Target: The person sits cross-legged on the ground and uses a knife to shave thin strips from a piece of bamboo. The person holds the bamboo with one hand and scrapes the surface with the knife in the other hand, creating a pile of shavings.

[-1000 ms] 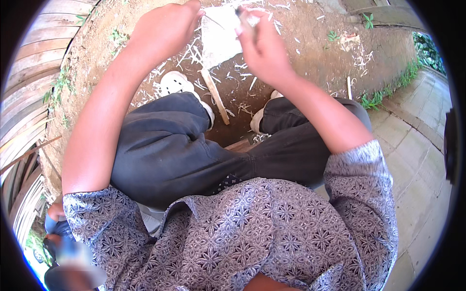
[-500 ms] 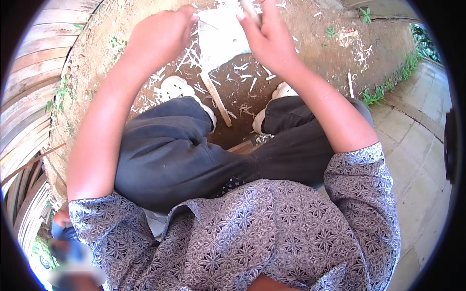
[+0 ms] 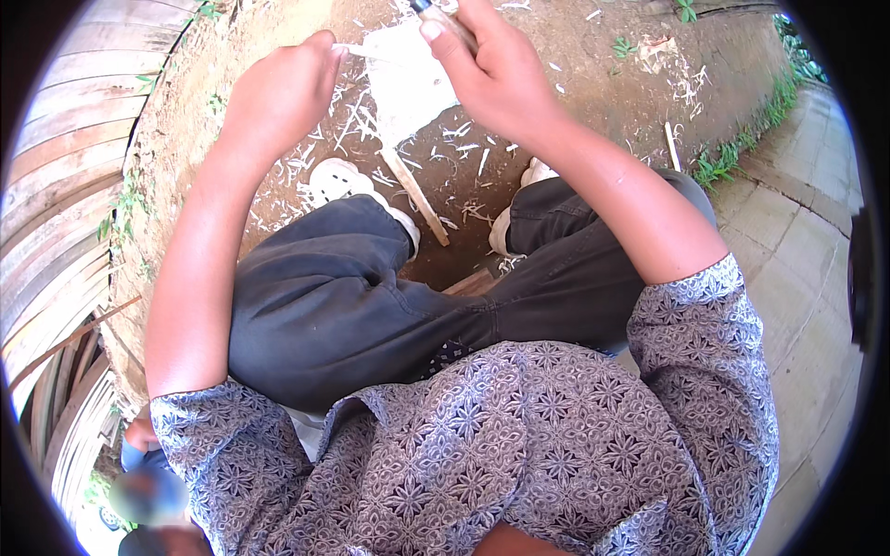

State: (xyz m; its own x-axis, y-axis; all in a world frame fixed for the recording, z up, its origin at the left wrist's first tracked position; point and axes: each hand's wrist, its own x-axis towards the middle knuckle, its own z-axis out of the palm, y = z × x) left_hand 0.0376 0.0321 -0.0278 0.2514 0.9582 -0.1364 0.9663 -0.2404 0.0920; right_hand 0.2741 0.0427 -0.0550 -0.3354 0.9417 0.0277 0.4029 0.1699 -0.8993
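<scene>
My left hand (image 3: 286, 91) is closed, with a thin pale wood strip (image 3: 354, 50) sticking out from its fingertips. My right hand (image 3: 501, 79) wraps round the wooden handle of a tool (image 3: 452, 20), which has a dark collar at its end; it looks like a knife, but its blade is beyond the top edge. Between and below the hands, a bright white, roughly square sheet or slab (image 3: 406, 85) lies on the ground. A flat wooden stick (image 3: 413, 196) extends from its near edge toward me.
Pale wood shavings (image 3: 348, 125) litter the brown dirt around my light shoes (image 3: 338, 181). Curved wooden planks (image 3: 69, 111) line the left side. Grey paving (image 3: 788, 278) runs along the right, edged with grass (image 3: 723, 165). Another person (image 3: 144, 445) is partly visible at lower left.
Both hands have shifted slightly left and down in view, the right one more so. The pale strip at my left fingertips and the tool's dark collar now show more plainly.
</scene>
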